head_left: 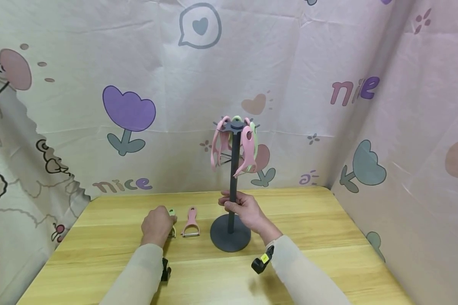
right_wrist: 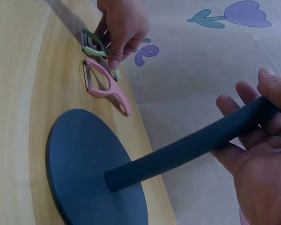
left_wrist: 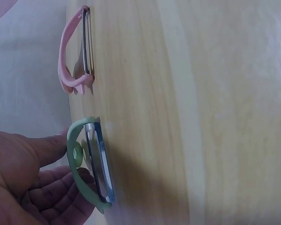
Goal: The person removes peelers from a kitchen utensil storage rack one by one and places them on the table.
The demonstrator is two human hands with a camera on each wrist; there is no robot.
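Observation:
My left hand (head_left: 156,226) pinches the handle of a green vegetable peeler (right_wrist: 94,51) between thumb and fingers, low over the wooden table. In the left wrist view the green peeler's metal blade (left_wrist: 99,164) faces away from the palm. Just right of it, a pink vegetable peeler (head_left: 192,218) lies on the table, blade end toward me. My right hand (head_left: 249,212) holds the dark upright pole (head_left: 234,169) of a stand, fingers wrapped loosely around its lower part. Several pink peelers (head_left: 248,146) and green peelers (head_left: 255,142) hang from hooks at the top.
The stand's round dark base (head_left: 229,243) sits flat on the wooden table (head_left: 309,228). Behind the table's far edge hangs a printed cloth (head_left: 175,84), and more cloth closes in both sides.

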